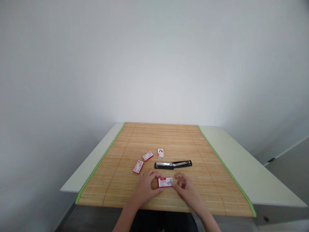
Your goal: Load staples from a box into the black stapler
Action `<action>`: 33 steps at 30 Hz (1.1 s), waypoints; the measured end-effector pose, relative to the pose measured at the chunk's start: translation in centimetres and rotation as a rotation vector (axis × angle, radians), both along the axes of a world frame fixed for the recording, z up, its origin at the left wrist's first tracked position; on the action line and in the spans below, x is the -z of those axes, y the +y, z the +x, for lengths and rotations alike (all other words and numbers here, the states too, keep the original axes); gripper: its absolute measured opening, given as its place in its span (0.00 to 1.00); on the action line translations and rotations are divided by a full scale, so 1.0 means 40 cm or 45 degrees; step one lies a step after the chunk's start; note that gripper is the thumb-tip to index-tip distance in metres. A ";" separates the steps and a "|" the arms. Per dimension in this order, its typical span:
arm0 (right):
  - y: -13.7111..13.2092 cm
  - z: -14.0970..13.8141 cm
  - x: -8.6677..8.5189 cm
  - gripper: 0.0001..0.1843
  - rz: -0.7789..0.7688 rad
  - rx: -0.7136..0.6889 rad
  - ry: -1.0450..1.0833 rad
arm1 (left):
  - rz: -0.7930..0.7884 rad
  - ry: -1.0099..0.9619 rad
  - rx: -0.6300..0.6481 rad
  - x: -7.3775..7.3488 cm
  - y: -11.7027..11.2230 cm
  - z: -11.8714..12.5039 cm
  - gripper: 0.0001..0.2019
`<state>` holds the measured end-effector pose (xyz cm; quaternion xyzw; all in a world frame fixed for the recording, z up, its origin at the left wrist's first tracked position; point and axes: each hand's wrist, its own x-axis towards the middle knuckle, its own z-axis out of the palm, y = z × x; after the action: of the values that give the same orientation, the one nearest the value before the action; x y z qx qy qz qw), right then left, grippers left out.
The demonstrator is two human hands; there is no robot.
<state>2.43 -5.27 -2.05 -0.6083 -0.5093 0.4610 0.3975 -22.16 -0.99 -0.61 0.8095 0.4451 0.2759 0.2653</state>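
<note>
A small red-and-white staple box (165,182) is between my two hands near the front of the mat. My left hand (146,187) grips its left end, fingers at the top edge and thumb at the bottom edge. At the box's right end is my right hand (186,188), its fingers curled and its thumb tip against that end. Just beyond the box lies a black stapler (173,164), opened out flat, its metal magazine showing at the left and its top arm swung to the right.
Two more red-and-white boxes (138,167) (147,156) lie to the left of the stapler. A white box (160,153) with a dark picture is behind it. A bamboo mat (164,135) with green edging covers the middle of the white table (231,154), which meets a wall.
</note>
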 end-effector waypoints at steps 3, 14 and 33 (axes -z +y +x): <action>0.011 0.002 -0.022 0.32 0.158 -0.167 -0.303 | -0.005 -0.045 -0.006 0.006 0.003 -0.014 0.18; 0.025 0.077 -0.045 0.22 0.185 -0.297 -0.568 | 0.002 0.005 -0.044 0.009 0.020 -0.058 0.14; 0.184 -0.125 -0.085 0.19 0.277 -0.134 -0.533 | 0.247 0.167 -0.245 -0.003 -0.007 0.007 0.21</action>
<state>-2.59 2.10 1.37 -0.6168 -0.6583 0.2874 0.3219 -21.90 -1.27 -0.51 0.8012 0.5084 0.2882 0.1284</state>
